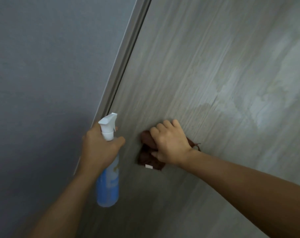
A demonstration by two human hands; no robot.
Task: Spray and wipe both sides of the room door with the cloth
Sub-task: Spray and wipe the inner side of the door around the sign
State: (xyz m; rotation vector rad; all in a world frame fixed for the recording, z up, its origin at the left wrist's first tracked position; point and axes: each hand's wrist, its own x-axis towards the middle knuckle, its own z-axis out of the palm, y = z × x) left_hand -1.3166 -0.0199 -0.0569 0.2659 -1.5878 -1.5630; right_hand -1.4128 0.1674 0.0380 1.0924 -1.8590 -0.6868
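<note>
door (205, 66): grey wood-grain panel, pale sheen toward its right, possibly wet | cloth (146, 158): brown, bunched, flat against door, white tag at lower edge | right hand (170, 143): clenched over cloth, pressing it to door | left hand (99, 146): grasping spray bottle (108, 182), blue, white nozzle, at door's left edge beside frame (123, 57)

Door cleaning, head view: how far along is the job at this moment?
Done: spray has reached the door; wet patches shine at upper right. In hand: the right hand presses the brown cloth against this face, while the left hand grips the blue spray bottle near the door frame. Left: the wet patches are not yet wiped, and the other side is out of view, so its state cannot be told.
</note>
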